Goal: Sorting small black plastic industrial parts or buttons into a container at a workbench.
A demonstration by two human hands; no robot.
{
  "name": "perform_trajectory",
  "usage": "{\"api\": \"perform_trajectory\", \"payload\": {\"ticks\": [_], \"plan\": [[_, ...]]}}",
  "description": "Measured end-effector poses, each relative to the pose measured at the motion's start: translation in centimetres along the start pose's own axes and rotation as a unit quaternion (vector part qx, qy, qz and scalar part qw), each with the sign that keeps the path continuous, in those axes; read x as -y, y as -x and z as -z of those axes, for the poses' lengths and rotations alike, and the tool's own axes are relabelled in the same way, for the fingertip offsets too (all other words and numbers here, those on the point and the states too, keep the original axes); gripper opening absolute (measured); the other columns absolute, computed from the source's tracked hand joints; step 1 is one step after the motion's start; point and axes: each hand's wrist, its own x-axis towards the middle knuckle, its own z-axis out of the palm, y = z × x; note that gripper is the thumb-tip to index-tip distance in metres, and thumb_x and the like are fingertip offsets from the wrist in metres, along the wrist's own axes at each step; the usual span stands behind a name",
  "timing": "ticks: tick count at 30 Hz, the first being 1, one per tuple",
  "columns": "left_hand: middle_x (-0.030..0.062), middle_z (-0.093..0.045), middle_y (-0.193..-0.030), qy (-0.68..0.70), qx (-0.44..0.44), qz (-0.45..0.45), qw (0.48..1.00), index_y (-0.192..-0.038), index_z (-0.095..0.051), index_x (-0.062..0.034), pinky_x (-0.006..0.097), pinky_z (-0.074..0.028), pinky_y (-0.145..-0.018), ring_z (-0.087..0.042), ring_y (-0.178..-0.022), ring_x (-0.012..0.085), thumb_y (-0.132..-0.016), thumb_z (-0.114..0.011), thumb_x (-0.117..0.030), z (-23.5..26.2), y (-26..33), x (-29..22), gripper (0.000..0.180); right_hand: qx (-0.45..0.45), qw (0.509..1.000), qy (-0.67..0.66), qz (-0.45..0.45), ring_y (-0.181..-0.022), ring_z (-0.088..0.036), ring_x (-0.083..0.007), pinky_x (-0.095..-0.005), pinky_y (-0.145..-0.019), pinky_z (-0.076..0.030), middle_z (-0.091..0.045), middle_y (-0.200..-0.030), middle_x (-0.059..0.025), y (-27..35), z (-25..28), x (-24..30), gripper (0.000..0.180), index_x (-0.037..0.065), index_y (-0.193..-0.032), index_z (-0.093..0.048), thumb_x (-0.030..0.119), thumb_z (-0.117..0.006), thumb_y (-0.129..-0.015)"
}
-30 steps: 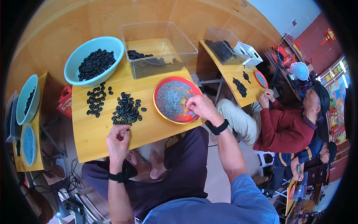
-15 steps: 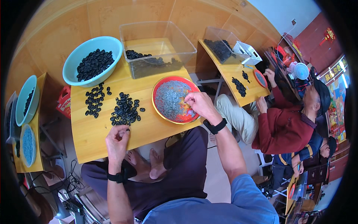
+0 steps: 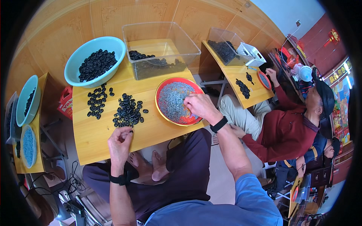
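The left hand [image 3: 120,139] hovers over the near edge of the wooden desk [image 3: 98,135], fingers curled, pinching one small black ring [image 3: 131,131] between thumb and fingertips. Just beyond it lies a loose pile of black rings [image 3: 127,111], with a smaller scatter to its left. At the far left corner a turquoise bowl [image 3: 81,56] holds more rings; right of it stands a clear plastic bin [image 3: 160,49] with some at its bottom. The right hand [image 3: 200,106] reaches into a red round tray [image 3: 161,94] of small grey-blue pieces, fingers bent down among them; whether it grips any I cannot tell. Farther right, another person sits at a second desk [image 3: 241,75].
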Motion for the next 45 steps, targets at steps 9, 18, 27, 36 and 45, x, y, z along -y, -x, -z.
{"api": "perform_trajectory", "payload": {"ticks": [9, 18, 27, 36, 45], "plan": [[0.0032, -0.067, -0.093, -0.01, 0.012, -0.01, 1.0, -0.099, -0.069, 0.0016, 0.021, -0.05, -0.076, -0.064, -0.083, 0.0075, -0.088, -0.067, 0.007, 0.3, 0.1, 0.7, 0.012, -0.02, 0.996, 0.022, -0.09, -0.073, -0.067, -0.0334, -0.0434, -0.065, -0.053, -0.068, -0.075, -0.0154, 0.6, 0.4, 0.9, 0.007, 0.005, -0.078, -0.067, 0.008, -0.062, -0.076], [0.0034, -0.07, -0.093, 0.04, 0.023, 0.009, 0.999, -0.1, -0.069, 0.0023, 0.021, -0.05, -0.077, -0.064, -0.084, 0.0076, -0.089, -0.068, 0.007, 1.2, -0.2, 0.7, 0.013, -0.131, 0.903, -0.409, -0.027, -0.061, -0.064, -0.0158, -0.0296, -0.057, -0.049, -0.064, -0.073, -0.0086, 1.3, -0.7, 15.3, 0.006, 0.002, -0.084, -0.062, 0.0, -0.065, -0.08], [0.0003, -0.069, -0.089, 0.062, 0.008, 0.007, 0.998, -0.1, -0.071, 0.0012, 0.02, -0.049, -0.074, -0.061, -0.08, 0.0047, -0.088, -0.071, 0.003, 0.3, 0.1, 0.9, 0.012, -0.115, 0.855, -0.498, -0.086, -0.061, -0.064, -0.0134, -0.0299, -0.056, -0.049, -0.066, -0.07, -0.0102, -1.2, -8.2, 18.4, 0.003, 0.002, -0.086, -0.064, 0.001, -0.064, -0.083], [0.0027, -0.071, -0.092, 0.041, 0.007, 0.029, 0.999, -0.101, -0.07, 0.0019, 0.02, -0.05, -0.075, -0.064, -0.081, 0.006, -0.089, -0.07, 0.004, 0.6, 0.1, 0.1, 0.012, -0.087, 0.801, -0.584, -0.095, -0.065, -0.062, -0.0068, -0.0246, -0.059, -0.049, -0.068, -0.072, -0.0049, -1.5, -9.0, 18.3, 0.003, 0.0, -0.089, -0.067, 0.0, -0.066, -0.086], [0.0015, -0.071, -0.09, 0.025, 0.001, 0.013, 1.0, -0.101, -0.07, 0.0011, 0.019, -0.05, -0.073, -0.063, -0.079, 0.0049, -0.089, -0.071, 0.003, 0.3, 0.1, 0.0, 0.012, -0.057, 0.821, -0.56, -0.095, -0.071, -0.064, -0.0053, -0.0215, -0.064, -0.05, -0.068, -0.078, -0.003, -1.3, -8.7, 17.9, 0.005, -0.002, -0.09, -0.067, -0.004, -0.063, -0.087]]}}
